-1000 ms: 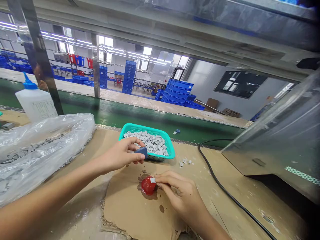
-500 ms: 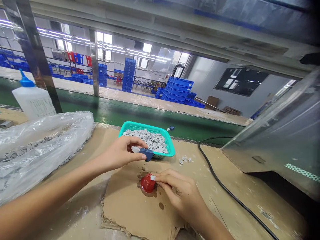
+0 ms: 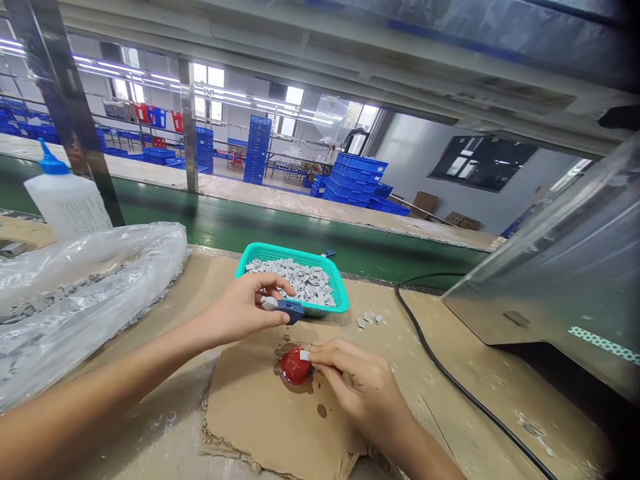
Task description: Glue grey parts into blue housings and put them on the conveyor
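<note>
Between the thumb and fingers of my left hand (image 3: 250, 303) is a dark blue plastic part (image 3: 291, 311) with a pale tip (image 3: 269, 303), held just in front of the teal basket (image 3: 341, 293). My right hand (image 3: 357, 380) pinches a small light-grey plastic piece (image 3: 305, 355) at the edge of a red, wet-looking dome-shaped object (image 3: 294, 368). That object sits on a torn cardboard sheet (image 3: 270, 427) with dark wet stains around it. Many similar grey pieces (image 3: 305, 280) fill the basket.
Several loose grey pieces (image 3: 367, 319) lie right of the basket. A clear plastic bag (image 3: 150, 267) and a white bottle with blue nozzle (image 3: 70, 200) stand left. A black cable (image 3: 440, 360) curves along the right. Behind runs a green conveyor belt (image 3: 225, 223) carrying another blue part (image 3: 328, 253).
The blue part on the conveyor has shifted left, behind the basket's rim. My left hand has tilted its blue part slightly; the right hand has barely moved.
</note>
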Demonstrator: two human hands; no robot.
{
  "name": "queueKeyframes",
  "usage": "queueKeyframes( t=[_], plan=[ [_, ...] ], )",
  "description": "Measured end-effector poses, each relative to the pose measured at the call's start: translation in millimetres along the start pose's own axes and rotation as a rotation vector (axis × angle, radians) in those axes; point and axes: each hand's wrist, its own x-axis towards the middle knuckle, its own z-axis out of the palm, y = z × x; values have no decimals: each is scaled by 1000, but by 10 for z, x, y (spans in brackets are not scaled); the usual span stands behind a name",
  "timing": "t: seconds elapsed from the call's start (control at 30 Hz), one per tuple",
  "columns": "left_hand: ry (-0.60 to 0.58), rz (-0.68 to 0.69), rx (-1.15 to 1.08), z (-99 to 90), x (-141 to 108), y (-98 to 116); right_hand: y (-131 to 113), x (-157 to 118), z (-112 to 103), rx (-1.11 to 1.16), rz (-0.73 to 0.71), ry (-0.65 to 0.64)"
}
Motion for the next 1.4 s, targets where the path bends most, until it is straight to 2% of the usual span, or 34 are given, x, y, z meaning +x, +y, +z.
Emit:
queueKeyframes(
  t=[0.3, 0.53, 0.67, 1.07, 1.23, 1.4],
  plan=[
    [-6, 120, 3, 34, -17, -8, -42, 33, -97, -36, -58, 31],
    [-53, 277, 112, 161, -130, 45, -150, 84, -247, 315, 286, 256],
    [-75, 291, 130, 236, -203, 68, -178, 89, -249, 387, 344, 286],
    [-61, 268, 130, 291, -243, 113, -229, 106, -218, 306, 337, 262],
    [-54, 277, 88, 298, -235, 90, -211, 81, -212, 242, 255, 233],
    [-6, 312, 123, 288, -270, 116, -230, 42, -171, 298, 178, 136]
  ],
)
